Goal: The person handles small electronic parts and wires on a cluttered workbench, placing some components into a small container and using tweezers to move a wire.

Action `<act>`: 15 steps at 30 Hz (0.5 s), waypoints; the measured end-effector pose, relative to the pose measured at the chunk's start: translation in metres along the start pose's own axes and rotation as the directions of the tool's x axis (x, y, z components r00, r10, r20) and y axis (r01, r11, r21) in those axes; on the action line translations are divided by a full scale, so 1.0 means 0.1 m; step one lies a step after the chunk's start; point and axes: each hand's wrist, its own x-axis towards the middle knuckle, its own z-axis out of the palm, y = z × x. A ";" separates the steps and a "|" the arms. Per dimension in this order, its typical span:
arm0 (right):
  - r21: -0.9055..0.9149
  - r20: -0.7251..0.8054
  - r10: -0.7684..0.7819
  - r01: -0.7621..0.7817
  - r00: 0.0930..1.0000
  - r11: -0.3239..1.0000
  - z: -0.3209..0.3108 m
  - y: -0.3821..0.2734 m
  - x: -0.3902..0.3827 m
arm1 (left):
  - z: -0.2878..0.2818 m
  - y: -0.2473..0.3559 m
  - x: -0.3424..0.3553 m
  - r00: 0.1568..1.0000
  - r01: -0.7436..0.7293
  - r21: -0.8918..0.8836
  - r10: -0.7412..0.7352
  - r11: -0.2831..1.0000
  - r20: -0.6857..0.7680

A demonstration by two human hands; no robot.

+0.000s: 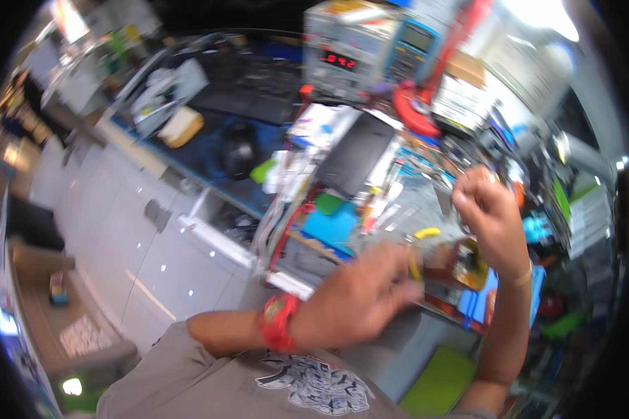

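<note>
My left hand (360, 297), with a red watch (279, 321) at the wrist, reaches over the bench's front edge. Motion smears its fingers, so their grip is unclear. Just beyond the fingertips is a curved yellow thing (426, 233), perhaps a tool handle. Raised above the right part of the bench, my right hand (489, 209) has curled, closed fingers; whatever they may hold is hidden. Below it stands a brown open container (461, 265) with yellowish contents. A black phone-like slab (356, 153) lies on papers farther back, left of my right hand.
A power supply (339, 59) with red digits and a blue-edged multimeter (412, 49) stand at the back. A keyboard (251, 84) and black mouse (239, 150) sit on the left. Blue pads (328, 227) lie near the front. Small tools clutter the right.
</note>
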 end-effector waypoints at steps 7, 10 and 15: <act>-0.002 0.172 -0.124 0.126 0.977 0.992 0.92 -0.51 -0.04 | -0.61 -0.29 0.06 0.925 -0.055 0.099 0.088 0.994 -0.370; -0.096 0.204 -0.116 0.138 0.972 0.986 1.07 -0.61 0.02 | -0.97 -0.34 -0.02 0.855 -0.045 0.189 0.135 0.981 -0.501; -0.254 -0.074 -0.179 0.155 0.981 0.955 0.69 -0.53 -0.07 | -3.19 -0.64 0.08 0.607 0.257 0.705 0.457 0.660 -0.650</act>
